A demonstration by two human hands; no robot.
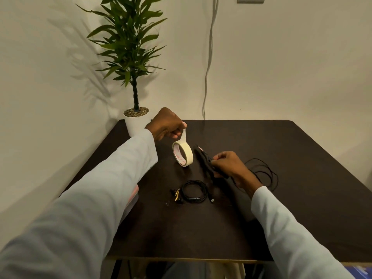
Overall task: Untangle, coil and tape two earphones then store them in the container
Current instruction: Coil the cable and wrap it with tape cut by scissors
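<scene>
left hand (pixel 168 125) pinches the tape's free end, roll (pixel 182 153) dangling; right hand (pixel 227 166) grips a dark bundled earphone (pixel 204 161). near them lies the coiled earphone (pixel 194 191). best draw a short strip, keeping the bundle tight.

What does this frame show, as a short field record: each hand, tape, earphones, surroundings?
left hand: pinches the tape's free end, raised
masking tape roll: hangs from the pulled strip over the table
right hand: grips a black earphone bundle
coiled earphone: lies on table, untaped
loose black cable: behind right hand
potted plant: far left corner
</scene>
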